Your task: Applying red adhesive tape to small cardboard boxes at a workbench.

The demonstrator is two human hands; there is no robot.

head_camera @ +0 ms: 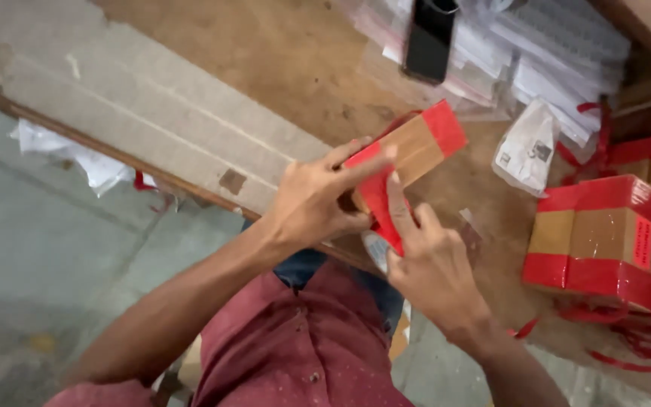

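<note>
On a worn wooden table [280, 60], scuffed and stained brown, a person in a dark red shirt is working with both hands over the near edge. Below the edge lies a grey concrete floor [32, 249] with crumpled white wrappers [84, 162] and a scrap of red tape on it. One long flat sheet of grey cardboard [137, 105] lies across the table's left part, running right up to the hands.

One small brown cardboard box [408, 151] is held just above the table edge, tilted, with red tape across its far end and red tape over its near end. The left hand [314, 200] grips the near end of it, thumb on top, fingers curled round the side. The right hand [431, 260] has its forefinger stretched out and pressed flat on the red tape at the near end, while the other fingers are curled narrow round what looks like a whitish roll, mostly hidden by the hand.

At the right, well apart from the hands, at least two finished boxes [604, 237] are stacked, brown with red bands, loose red tape strips trailing about them. One black phone [429, 34] lies at the far side on top of a heap of clear plastic packets [551, 53] with white contents; I cannot count those. One small white pouch [529, 147] lies between the held box and the stack.
</note>
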